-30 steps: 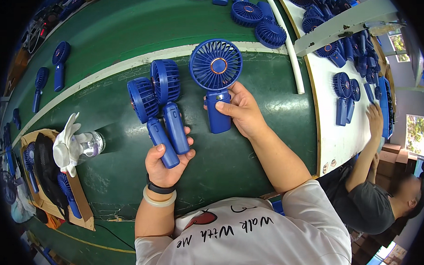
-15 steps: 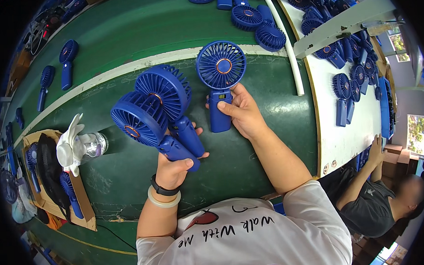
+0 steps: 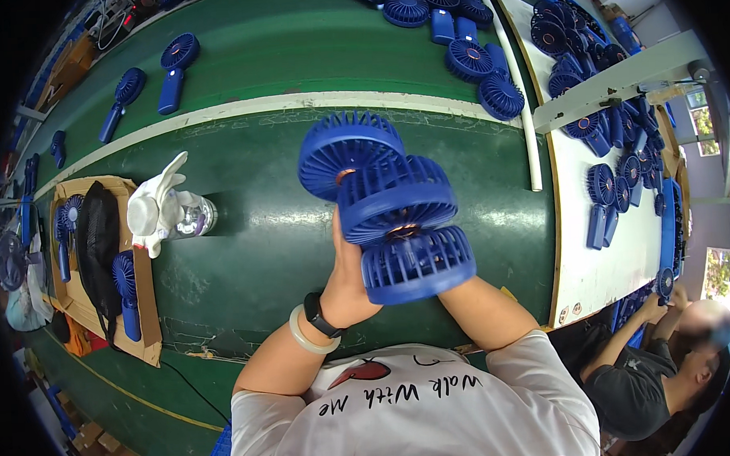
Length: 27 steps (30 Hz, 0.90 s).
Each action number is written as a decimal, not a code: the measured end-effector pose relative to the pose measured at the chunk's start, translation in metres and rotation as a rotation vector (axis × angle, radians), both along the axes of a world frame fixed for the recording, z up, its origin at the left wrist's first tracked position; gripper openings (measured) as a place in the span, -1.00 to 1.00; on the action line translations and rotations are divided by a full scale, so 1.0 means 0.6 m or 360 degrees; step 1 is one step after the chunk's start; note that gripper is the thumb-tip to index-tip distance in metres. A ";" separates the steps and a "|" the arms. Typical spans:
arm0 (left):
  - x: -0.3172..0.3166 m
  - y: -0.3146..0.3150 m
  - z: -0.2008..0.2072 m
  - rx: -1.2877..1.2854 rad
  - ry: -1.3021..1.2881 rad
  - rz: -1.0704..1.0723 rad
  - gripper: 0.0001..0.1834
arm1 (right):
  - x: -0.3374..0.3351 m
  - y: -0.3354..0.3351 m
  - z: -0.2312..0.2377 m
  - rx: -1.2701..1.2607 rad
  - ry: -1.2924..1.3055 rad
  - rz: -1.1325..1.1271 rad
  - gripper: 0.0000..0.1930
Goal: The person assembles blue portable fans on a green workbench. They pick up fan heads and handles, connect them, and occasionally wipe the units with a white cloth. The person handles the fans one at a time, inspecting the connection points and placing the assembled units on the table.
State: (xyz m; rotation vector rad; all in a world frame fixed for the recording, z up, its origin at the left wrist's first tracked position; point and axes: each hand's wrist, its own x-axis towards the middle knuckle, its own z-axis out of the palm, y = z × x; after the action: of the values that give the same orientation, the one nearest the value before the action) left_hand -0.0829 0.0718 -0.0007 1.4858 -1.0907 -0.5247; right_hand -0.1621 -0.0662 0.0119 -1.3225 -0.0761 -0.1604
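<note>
Three blue handheld fans are bunched in front of me, heads tilted toward me and handles hidden underneath. The upper fan [image 3: 350,152] and the middle fan [image 3: 398,199] overlap, and my left hand [image 3: 349,283] is closed below them; its fingertips are hidden. The lowest fan [image 3: 418,265] covers my right hand, whose forearm [image 3: 493,313] comes in from behind that fan's cage. This fan's inside looks smeared, and I cannot tell whether its blades turn. My left wrist carries a black watch [image 3: 320,316] and a pale bangle [image 3: 306,334].
More fans lie on the green belt [image 3: 279,58] and on the white side table [image 3: 576,277]. A clear jar [image 3: 196,216] with a white glove [image 3: 159,203] stands left, beside a cardboard tray [image 3: 146,300]. A white pipe [image 3: 533,154] runs at the right. Another person [image 3: 647,371] sits there.
The two hands have come together, and all three fans have tipped so their heads face me. My right hand has gone out of sight behind its fan. The view has shifted slightly.
</note>
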 end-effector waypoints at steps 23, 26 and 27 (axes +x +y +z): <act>0.012 -0.001 0.045 -0.0276 -0.0290 0.0286 -0.14 | 0.018 -0.047 0.009 0.1549 0.0069 0.0413 -0.18; 0.011 0.003 0.043 -0.0239 -0.0275 0.0292 -0.17 | 0.017 -0.046 0.006 0.1547 0.0069 0.0393 -0.17; 0.010 0.003 0.044 -0.0218 -0.0273 0.0293 -0.20 | 0.016 -0.048 0.000 0.1541 0.0055 0.0412 -0.16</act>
State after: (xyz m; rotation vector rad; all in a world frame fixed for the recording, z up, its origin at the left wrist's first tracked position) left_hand -0.0767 0.0734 0.0257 1.5121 -1.0864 -0.1928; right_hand -0.1523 -0.0951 0.0120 -0.3424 -0.1196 0.0523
